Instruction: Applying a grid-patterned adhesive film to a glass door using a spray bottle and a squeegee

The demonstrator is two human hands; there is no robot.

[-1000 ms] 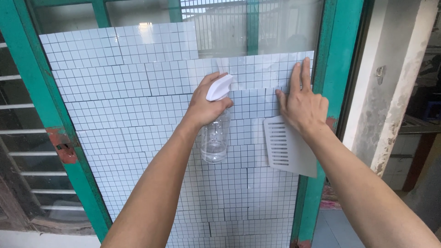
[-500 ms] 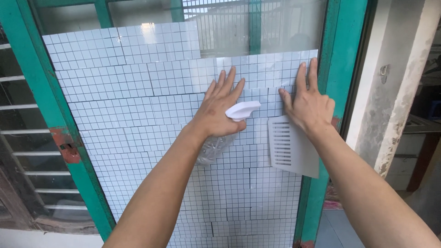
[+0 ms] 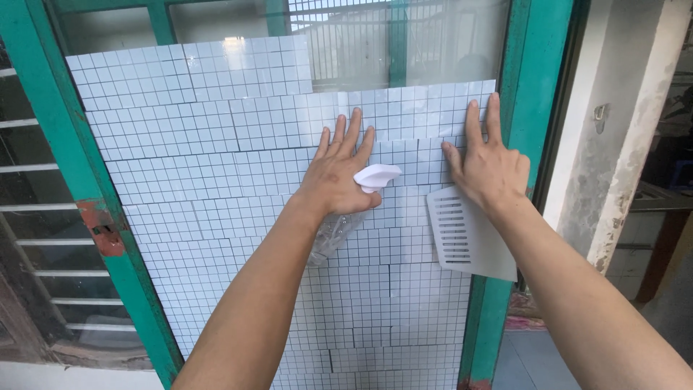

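From the head camera I look at a green-framed window point(image 3: 538, 108) whose glass is covered by a white gridded film point(image 3: 216, 188) laid in overlapping strips. I take that film as my landmark.

My left hand point(image 3: 336, 173) lies flat against the film, a little right of its middle, fingers spread and pointing up and resting on the film. At the same time the thumb side of this hand keeps hold of a clear spray bottle point(image 3: 333, 232): its white trigger head point(image 3: 377, 176) sticks out to the right of the palm, and the see-through body hangs down and to the left, under the wrist, in front of the film. How the thumb wraps the bottle's neck I cannot tell, since the hand covers it.

My right hand point(image 3: 487, 166) presses near the film's right edge, just beside the green frame. Its fingers point up, held close together and flat on the film. Under the heel of this hand a white flat scraper point(image 3: 469, 235) with a ribbed grip is pinned; it reaches down and overlaps the film's right edge and the frame.

The two hands are near each other but apart, with the trigger head between them.
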